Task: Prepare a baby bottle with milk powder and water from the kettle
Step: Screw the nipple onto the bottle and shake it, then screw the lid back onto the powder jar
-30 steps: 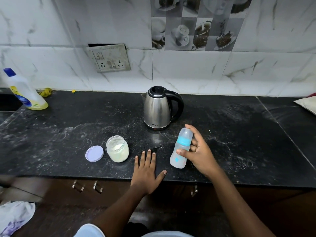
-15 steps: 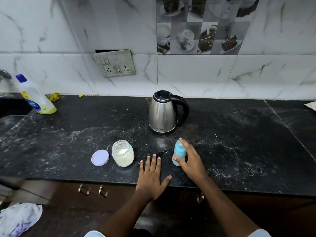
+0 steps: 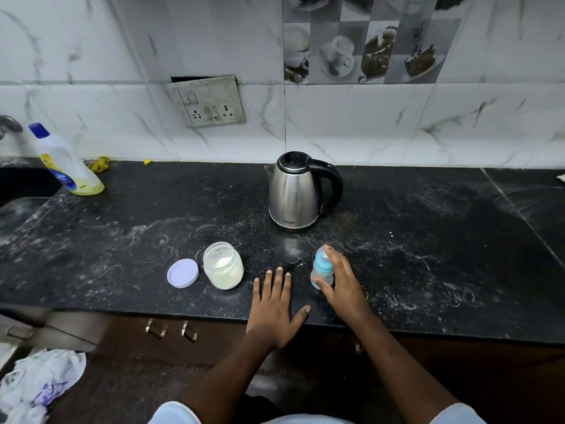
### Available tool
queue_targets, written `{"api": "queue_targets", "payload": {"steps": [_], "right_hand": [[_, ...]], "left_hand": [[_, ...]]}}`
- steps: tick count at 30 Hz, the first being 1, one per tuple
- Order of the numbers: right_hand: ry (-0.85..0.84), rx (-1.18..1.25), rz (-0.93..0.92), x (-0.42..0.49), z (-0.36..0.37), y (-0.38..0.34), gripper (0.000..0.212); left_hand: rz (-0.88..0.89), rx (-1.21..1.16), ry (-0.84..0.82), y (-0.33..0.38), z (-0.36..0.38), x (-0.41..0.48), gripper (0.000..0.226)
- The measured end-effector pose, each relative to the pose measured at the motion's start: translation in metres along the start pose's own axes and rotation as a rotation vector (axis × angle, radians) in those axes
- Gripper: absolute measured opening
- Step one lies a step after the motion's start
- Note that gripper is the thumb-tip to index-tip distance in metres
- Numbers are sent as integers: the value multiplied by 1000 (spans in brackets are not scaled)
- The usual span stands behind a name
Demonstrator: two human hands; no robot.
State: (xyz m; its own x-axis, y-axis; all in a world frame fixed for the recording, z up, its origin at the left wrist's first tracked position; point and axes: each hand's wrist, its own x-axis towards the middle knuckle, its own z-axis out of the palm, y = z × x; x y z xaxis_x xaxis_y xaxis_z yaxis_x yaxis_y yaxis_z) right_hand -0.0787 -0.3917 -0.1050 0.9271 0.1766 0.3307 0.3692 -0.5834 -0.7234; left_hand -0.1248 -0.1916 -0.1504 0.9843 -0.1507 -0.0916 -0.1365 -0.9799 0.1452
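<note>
Your right hand (image 3: 342, 286) grasps the baby bottle (image 3: 321, 266): the index finger lies over its top and the thumb presses the lower part of the body. The bottle stands upright on the black counter (image 3: 428, 240), near the front edge, and its blue collar and top are on. Your left hand (image 3: 275, 304) lies flat on the counter just beside it, fingers straight, holding nothing. To the left of this hand the glass jar (image 3: 223, 266) with white powder is open, and its lilac lid (image 3: 182, 273) lies beside it. The steel kettle (image 3: 295, 191) stands behind, apart from both hands. The bottle looks light and narrow, so I think it can tip when you unscrew the top with one hand only. Its mouth is small, so powder may fall on the counter, and water from the kettle, maybe hot, can run over your fingers if you pour fast. The open jar is close to your left hand and a careless move can knock it. The kettle carries a small printed word low on its body, too small to read. The yellow detergent bottle (image 3: 65, 162) at far left has a blue label, also not readable.
</note>
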Motion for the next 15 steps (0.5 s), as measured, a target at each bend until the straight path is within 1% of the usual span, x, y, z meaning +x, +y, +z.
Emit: {"api": "queue_targets", "payload": {"steps": [2,6,8,12,13,15], "right_hand": [[-12,5,-1,0,-1,0,91],[-42,23,19,-2,-1,0,116],[-31,51,42,-3,-3,0,123],[26,78,39,-2,-12,-1,123],[47,77,31,-1,-15,-3,121],[107,73,25,0,-21,-11,108]], "left_hand": [[-2,-2,0,-1,0,0,101],[-10,-17,-5,0,0,-1,102],[-15,-34,-15,-1,-1,0,104],[-11,-110,-15,-3,-6,2,106],[-6,-137,-5,-3,-10,1,105],[19,-189,30,-3,-22,-1,103]]}}
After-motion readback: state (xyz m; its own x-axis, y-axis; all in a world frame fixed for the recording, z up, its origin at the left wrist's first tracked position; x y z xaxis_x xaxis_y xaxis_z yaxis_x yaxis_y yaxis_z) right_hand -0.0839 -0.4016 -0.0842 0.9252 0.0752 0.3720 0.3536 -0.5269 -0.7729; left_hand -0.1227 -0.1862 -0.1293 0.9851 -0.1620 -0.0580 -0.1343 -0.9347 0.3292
